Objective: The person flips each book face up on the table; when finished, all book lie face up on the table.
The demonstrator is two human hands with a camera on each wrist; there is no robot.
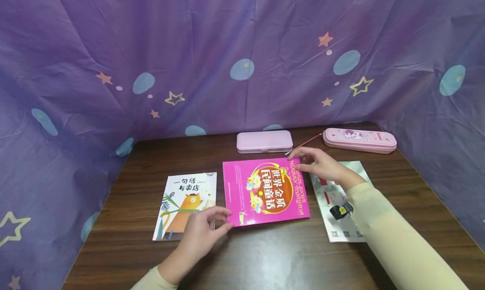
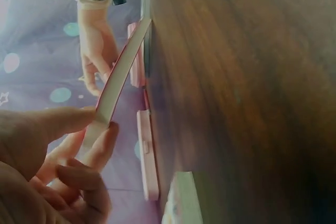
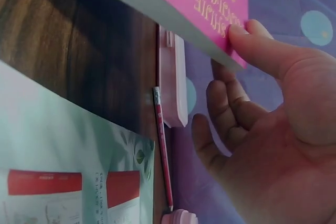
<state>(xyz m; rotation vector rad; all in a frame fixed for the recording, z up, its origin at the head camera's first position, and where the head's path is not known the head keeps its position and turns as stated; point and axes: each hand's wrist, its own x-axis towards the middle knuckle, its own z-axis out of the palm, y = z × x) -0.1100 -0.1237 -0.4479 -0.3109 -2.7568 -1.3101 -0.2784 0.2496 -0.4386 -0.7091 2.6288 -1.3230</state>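
A bright pink book with gold-edged Chinese lettering is held between both hands, its cover facing up. My left hand pinches the near left corner between thumb and fingers. At the far right corner, the thumb of my right hand lies on the cover with fingers beneath. The left wrist view shows the book's pale page edge slanting, with the left-hand end raised off the table. A white book with an orange animal lies beside my left hand. Under my right forearm is a pale green book, partly hidden.
At the back of the brown wooden table lie a plain pink pencil case and a pink case with a cartoon print. A red pencil lies between them. Purple star-patterned cloth hangs behind and at the sides.
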